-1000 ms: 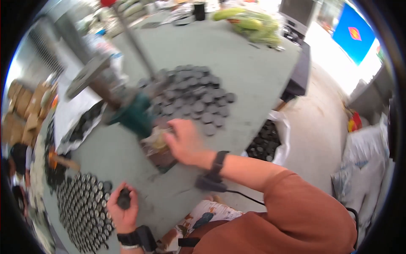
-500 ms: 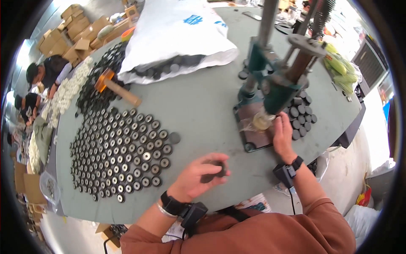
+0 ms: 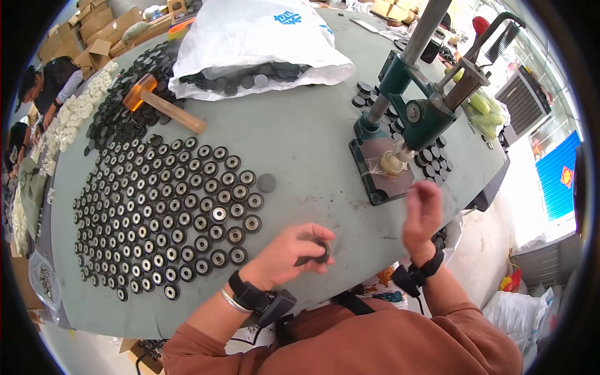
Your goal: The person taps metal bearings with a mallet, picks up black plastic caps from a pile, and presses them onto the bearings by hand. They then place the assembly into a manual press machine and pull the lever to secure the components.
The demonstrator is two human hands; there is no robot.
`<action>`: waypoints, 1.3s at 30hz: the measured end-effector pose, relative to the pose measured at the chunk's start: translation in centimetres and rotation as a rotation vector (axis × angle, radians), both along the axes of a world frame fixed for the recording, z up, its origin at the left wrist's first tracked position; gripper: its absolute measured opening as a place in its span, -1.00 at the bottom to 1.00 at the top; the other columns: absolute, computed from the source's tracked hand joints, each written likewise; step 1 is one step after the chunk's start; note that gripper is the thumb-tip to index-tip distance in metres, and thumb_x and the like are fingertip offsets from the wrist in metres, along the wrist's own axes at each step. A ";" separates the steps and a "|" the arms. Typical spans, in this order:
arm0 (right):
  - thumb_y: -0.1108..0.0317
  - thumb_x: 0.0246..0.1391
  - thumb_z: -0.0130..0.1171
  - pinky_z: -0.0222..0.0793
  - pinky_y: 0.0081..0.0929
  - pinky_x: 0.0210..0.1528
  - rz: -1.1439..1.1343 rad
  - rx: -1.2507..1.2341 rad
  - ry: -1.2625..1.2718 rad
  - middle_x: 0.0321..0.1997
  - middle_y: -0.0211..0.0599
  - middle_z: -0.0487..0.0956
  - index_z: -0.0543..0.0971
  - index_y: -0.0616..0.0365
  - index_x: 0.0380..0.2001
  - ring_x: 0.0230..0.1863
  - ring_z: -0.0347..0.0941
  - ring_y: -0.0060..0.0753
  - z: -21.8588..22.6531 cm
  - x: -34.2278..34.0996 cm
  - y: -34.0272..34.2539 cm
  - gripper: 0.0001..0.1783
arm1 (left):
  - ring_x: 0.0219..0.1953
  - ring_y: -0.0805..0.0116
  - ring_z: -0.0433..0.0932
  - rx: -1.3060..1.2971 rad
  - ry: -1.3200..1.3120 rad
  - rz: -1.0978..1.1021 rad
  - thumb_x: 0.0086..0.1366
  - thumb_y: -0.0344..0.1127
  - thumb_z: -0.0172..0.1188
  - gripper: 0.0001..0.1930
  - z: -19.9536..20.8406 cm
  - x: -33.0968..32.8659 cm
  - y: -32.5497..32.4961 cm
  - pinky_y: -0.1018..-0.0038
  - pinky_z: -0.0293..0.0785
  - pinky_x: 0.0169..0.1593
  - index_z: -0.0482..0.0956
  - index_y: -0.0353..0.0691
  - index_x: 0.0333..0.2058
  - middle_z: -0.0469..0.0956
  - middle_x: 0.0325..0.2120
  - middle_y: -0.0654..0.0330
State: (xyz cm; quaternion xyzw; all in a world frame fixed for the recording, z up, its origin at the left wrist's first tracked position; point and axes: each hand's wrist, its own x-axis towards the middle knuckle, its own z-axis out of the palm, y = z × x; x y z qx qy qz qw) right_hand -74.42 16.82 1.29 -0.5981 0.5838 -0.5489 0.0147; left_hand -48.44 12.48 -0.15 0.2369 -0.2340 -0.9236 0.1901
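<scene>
My left hand (image 3: 289, 253) grips a black round wheel (image 3: 323, 251) between thumb and fingers, above the near part of the table. To its right, my right hand (image 3: 422, 215) is raised near the front corner of a green hand press (image 3: 412, 112), apart from it. Its fingers look curled but are smeared by motion, so whether it holds anything is unclear. On the press's base plate (image 3: 386, 186) sits a cream-coloured round seat (image 3: 392, 164) wrapped in clear film. Left of my left hand, many black wheels with metal bearings (image 3: 218, 214) lie in a wide spread.
Plain black discs (image 3: 432, 164) lie right of and behind the press; a lone disc (image 3: 266, 182) lies beside the wheels. An orange-headed mallet (image 3: 169, 109) rests near a dark heap of parts (image 3: 115, 103). A white sack (image 3: 262, 37) spills discs. People work at far left.
My right hand has drawn back from the press seat toward me. My left hand keeps the black wheel, now turned somewhat. The whole view has shifted.
</scene>
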 end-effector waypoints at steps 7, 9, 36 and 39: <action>0.35 -0.11 0.16 0.26 -0.25 -0.02 0.673 0.314 0.560 -0.11 -0.06 0.42 0.40 0.22 -0.09 -0.07 0.30 -0.01 0.8 12.2 -10.5 -0.55 | -0.38 0.31 0.52 -0.159 0.048 -0.315 0.06 -0.58 0.01 -0.78 -0.3 1.3 -0.2 0.49 0.52 -0.34 0.39 -0.37 -0.25 0.42 -0.40 0.13; 0.36 -0.11 0.16 0.24 -0.26 0.00 0.720 0.367 0.601 -0.09 -0.05 0.41 0.40 0.23 -0.10 -0.05 0.28 -0.01 -0.1 12.8 -11.9 -0.56 | -0.38 0.30 0.52 -0.143 0.039 -0.264 0.03 -0.60 0.03 -0.79 -0.2 1.6 -0.5 0.45 0.57 -0.37 0.41 -0.36 -0.29 0.45 -0.43 0.13; 0.35 -0.08 -0.01 0.35 -0.14 -0.18 0.101 0.254 0.638 -0.33 0.08 0.53 0.47 0.26 -0.27 -0.24 0.45 0.07 3.6 9.0 -40.6 -0.72 | -0.30 0.28 0.50 0.105 0.107 0.029 0.15 -0.60 -0.01 -0.77 -1.9 1.6 -0.3 0.38 0.54 -0.26 0.39 -0.33 -0.18 0.44 -0.36 0.12; 0.29 -0.09 0.10 0.33 -0.13 -0.14 -0.050 0.052 0.598 -0.18 0.08 0.47 0.44 0.28 -0.26 -0.19 0.41 0.08 8.3 10.7 -43.4 -0.67 | -0.39 0.35 0.49 -0.006 0.053 0.049 0.21 -0.34 0.07 -0.84 0.3 2.0 -0.9 0.49 0.47 -0.33 0.42 -0.24 -0.25 0.48 -0.41 0.18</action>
